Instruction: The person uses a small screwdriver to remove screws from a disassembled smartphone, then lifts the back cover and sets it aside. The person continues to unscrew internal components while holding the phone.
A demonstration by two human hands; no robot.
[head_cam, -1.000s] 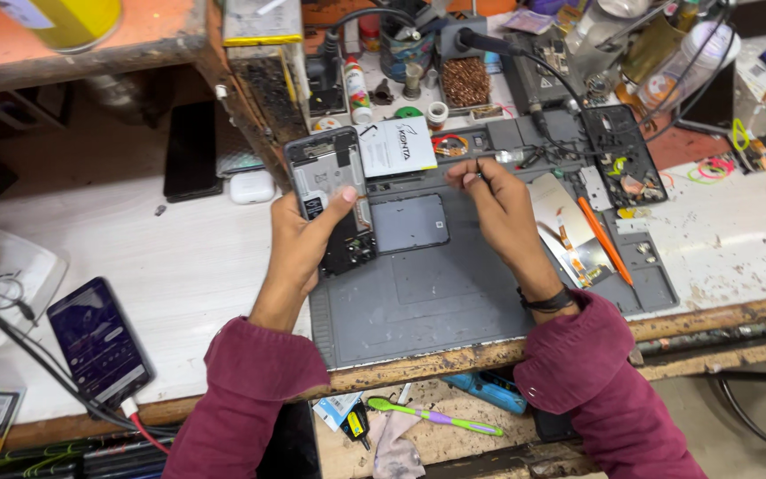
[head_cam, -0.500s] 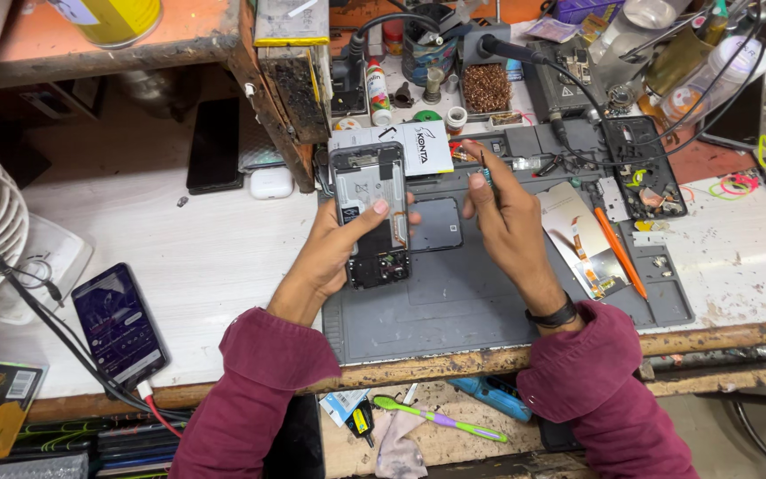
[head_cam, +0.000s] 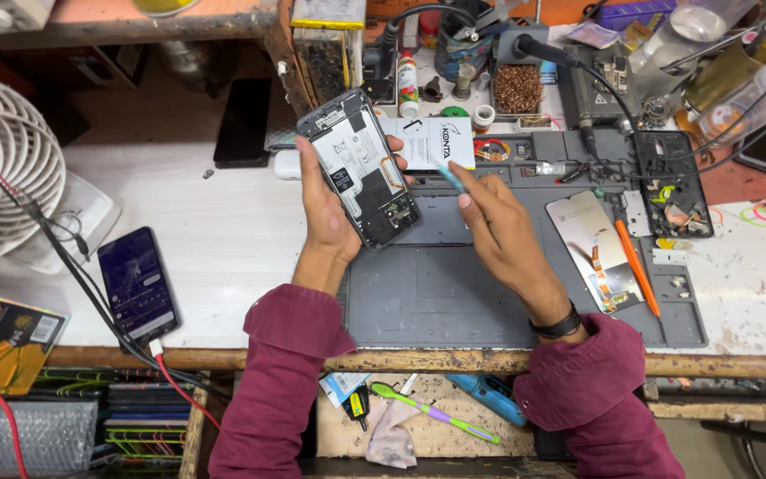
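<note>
Opened phone (head_cam: 361,168) is sitting in your left hand (head_cam: 328,208), back cover off, lifted and tilted above the far left corner of the grey mat (head_cam: 454,284). Your left grip is wrapped around its long edges, thumb on one side, fingers behind. You can see the flat white battery area, dark shield plates and a darker block at the near end, all matte and hard-edged inside a thin grey frame.

Your right hand (head_cam: 503,235) is just right of the phone, pinched narrow on a slim teal-tipped tool (head_cam: 450,177), tip pointing at the phone's right edge but not quite touching as far as I can tell. Looks to me like you're at the inspect-or-pry stage on the internals. If that's it, the next touch wants a steady left hold and a light, shallow tip, since those parts look thin and easy to scratch.

On the mat to the right of the phone lies a loose glossy screen panel (head_cam: 591,248) with an orange pen-like tool (head_cam: 637,266) beside it. Another phone (head_cam: 137,282), dark and on a cable, lies well left of the mat on the white surface (head_cam: 223,239).
</note>
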